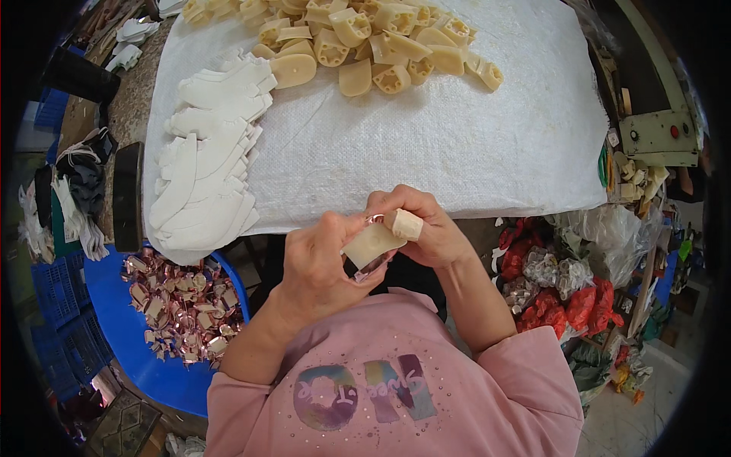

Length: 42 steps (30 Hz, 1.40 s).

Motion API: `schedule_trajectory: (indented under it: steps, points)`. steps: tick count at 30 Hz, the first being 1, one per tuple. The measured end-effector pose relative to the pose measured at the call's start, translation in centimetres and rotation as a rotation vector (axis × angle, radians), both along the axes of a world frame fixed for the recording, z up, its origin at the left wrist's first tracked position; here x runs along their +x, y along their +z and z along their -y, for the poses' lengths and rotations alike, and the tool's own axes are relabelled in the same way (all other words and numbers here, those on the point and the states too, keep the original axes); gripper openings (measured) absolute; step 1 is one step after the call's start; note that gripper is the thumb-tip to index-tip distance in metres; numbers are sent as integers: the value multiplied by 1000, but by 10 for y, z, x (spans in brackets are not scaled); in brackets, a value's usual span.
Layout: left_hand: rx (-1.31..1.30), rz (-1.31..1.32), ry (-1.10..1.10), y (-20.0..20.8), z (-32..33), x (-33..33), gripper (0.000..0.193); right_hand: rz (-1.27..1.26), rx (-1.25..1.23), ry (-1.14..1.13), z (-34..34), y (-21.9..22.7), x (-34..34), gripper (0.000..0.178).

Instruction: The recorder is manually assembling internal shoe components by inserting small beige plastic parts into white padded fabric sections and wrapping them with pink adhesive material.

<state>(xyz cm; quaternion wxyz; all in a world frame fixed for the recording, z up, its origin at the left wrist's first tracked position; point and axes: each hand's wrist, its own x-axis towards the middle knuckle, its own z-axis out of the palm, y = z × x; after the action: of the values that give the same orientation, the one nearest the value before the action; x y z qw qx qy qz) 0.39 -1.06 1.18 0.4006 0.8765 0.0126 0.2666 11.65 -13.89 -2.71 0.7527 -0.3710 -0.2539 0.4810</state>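
In front of my chest, at the near edge of the white-covered table, both hands hold a cream plastic shoe heel (pixel 371 244). My left hand (pixel 318 263) has its fingers closed round the left side of it. My right hand (pixel 428 232) grips its right end, where the blocky tip (pixel 405 225) sticks out between the fingers. A shiny rose-gold surface (pixel 375 263) shows along its lower side; fingers partly hide how the two join. Beyond the hands, a heap of similar beige heels (pixel 352 27) lies at the table's far side.
Overlapping white sole-shaped sheets (pixel 202 164) lie along the left of the white woven cover (pixel 426 145). A blue tub (pixel 148 373) with many rose-gold pieces (pixel 186 308) stands low on my left. Red and clear plastic bags (pixel 560 305) crowd the right side. A dark phone-like slab (pixel 128 196) is left of the cover.
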Motion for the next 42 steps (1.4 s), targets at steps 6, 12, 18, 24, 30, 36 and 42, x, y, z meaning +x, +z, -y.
schedule_trajectory:
  steps: [6, 12, 18, 24, 30, 36, 42]
  points:
    - [73, 50, 175, -12, 12, 4, 48, 113, -234, -265, -11, 8, -22, 24]
    - [-22, 103, 250, -18, 17, 1, 47, -323, 38, -149, -11, 13, -30, 25]
    - [150, 141, 258, -24, 15, 4, 46, 604, -352, -405, -10, 17, -33, 25]
    - [38, 102, 217, -23, 5, 5, 46, 460, -294, -361, 33, 4, -25, 41]
    - [-61, 86, 248, -13, -6, -5, 48, 142, -1157, -496, 213, -77, -82, 23]
    - [-92, 29, 182, -19, -5, -1, 46, -49, -1270, -391, 247, -142, -101, 19]
    - [-52, -64, 122, -16, -10, -7, 46, -64, -1206, -360, 245, -169, -119, 18]
